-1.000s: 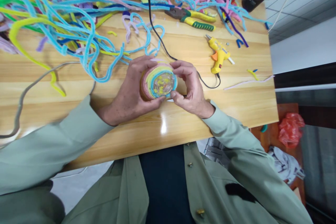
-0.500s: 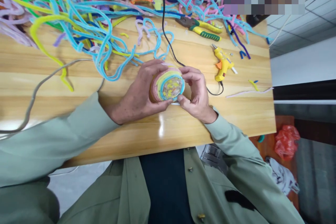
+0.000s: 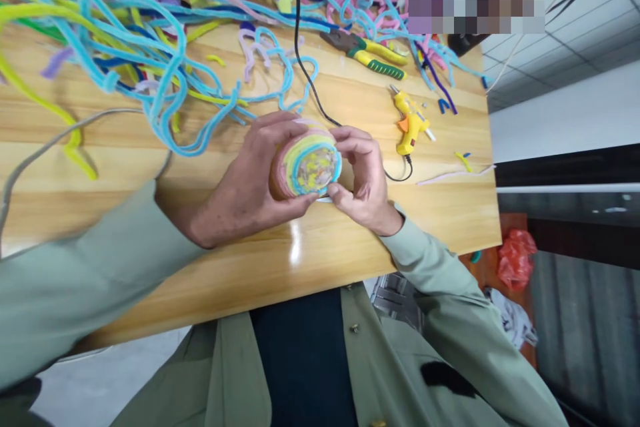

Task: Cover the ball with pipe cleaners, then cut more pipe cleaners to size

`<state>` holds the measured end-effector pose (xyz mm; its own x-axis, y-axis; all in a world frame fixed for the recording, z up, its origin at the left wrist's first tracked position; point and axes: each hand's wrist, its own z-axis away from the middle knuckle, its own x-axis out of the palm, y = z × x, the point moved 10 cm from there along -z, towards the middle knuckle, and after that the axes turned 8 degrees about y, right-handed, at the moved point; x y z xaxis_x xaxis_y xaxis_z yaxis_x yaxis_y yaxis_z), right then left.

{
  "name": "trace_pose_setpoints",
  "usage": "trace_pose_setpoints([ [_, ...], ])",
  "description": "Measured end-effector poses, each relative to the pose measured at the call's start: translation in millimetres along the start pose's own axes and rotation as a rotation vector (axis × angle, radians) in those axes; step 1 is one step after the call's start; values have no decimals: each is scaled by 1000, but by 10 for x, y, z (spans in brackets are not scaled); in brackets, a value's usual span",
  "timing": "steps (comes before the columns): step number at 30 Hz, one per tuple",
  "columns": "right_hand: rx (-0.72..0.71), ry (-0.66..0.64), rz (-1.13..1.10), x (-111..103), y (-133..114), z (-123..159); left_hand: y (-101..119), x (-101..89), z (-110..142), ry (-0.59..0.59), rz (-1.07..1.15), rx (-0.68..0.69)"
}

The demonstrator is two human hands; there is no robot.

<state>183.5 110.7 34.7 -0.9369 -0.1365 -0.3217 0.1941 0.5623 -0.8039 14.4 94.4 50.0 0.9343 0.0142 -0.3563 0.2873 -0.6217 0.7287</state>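
Between my hands is a round, jar-like piece wrapped in pipe cleaners (image 3: 289, 163), with pink, yellow and light blue bands. Its round end, inside the blue ring, looks clear or greyish with yellow patches and faces up toward me. My left hand (image 3: 245, 177) is wrapped round its left side, thumb below and fingers over the top. At the right rim, my right hand (image 3: 365, 173) pinches the blue band with thumb below and fingertips above. A small white thing shows under my right thumb; its kind is unclear.
Beyond my hands lie a yellow glue gun (image 3: 413, 121) and pliers (image 3: 367, 53) with yellow-green handles. Tangled pipe cleaners (image 3: 165, 67) cover the back left. A black cord (image 3: 313, 87) runs behind the piece, and a grey cable (image 3: 45, 140) crosses the left of the wooden table (image 3: 440, 213).
The camera view has shifted right and then back left. Both hands keep nearly the same hold on the wrapped piece, which shows little visible change.
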Motion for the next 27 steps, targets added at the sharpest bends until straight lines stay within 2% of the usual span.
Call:
trace_pose_setpoints([
  [3, -36, -2, 4, 2, -33, -10, 10, 15, -15, -37, -37, -21],
  [6, -15, -4, 22, -1, -3, -7, 6, 34, -31, -72, -71, -30],
  [14, -15, -19, 19, -6, -9, 1, -9, 22, -37, -41, -34, -54],
  [19, -42, 0, 12, 7, -68, -8, 5, 18, -29, -39, -53, -1],
  [27, -32, 4, 30, 20, -39, 17, 12, 12, -30, -29, -37, -15],
])
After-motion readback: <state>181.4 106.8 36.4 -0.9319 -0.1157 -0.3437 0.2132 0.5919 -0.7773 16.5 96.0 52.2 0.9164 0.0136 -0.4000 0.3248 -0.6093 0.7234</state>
